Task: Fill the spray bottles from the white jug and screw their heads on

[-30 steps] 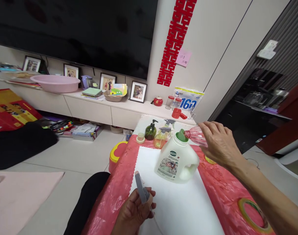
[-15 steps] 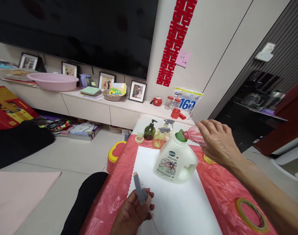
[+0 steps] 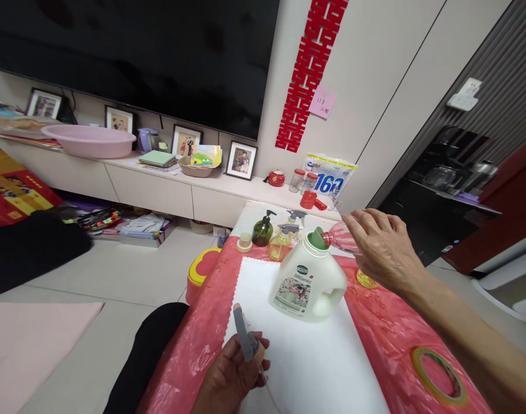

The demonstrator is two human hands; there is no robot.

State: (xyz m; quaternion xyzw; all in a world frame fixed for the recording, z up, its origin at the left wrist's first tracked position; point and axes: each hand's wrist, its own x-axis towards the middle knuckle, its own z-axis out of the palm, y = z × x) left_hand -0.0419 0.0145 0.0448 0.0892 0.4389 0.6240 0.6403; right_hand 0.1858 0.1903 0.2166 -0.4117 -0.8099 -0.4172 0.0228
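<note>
My right hand (image 3: pixel 386 253) is closed around a clear pink bottle (image 3: pixel 339 237), tipped on its side with its mouth against the green funnel (image 3: pixel 317 237) in the neck of a white detergent jug (image 3: pixel 308 280). The jug stands upright on a white cloth (image 3: pixel 315 362) over the red-covered table (image 3: pixel 392 339). Near the front edge my left hand (image 3: pixel 232 376) grips a grey spray-pump head (image 3: pixel 244 339), its thin tube hanging down.
Behind the jug stand a dark green pump bottle (image 3: pixel 262 230), a yellow spray bottle (image 3: pixel 280 244) and a small cap (image 3: pixel 244 244). A tape roll (image 3: pixel 438 384) lies at the table's right. A yellow-red stool (image 3: pixel 200 273) sits on the floor left of the table.
The view has drifted slightly; both hands and the tipped pink bottle keep the same pose at the jug's funnel.
</note>
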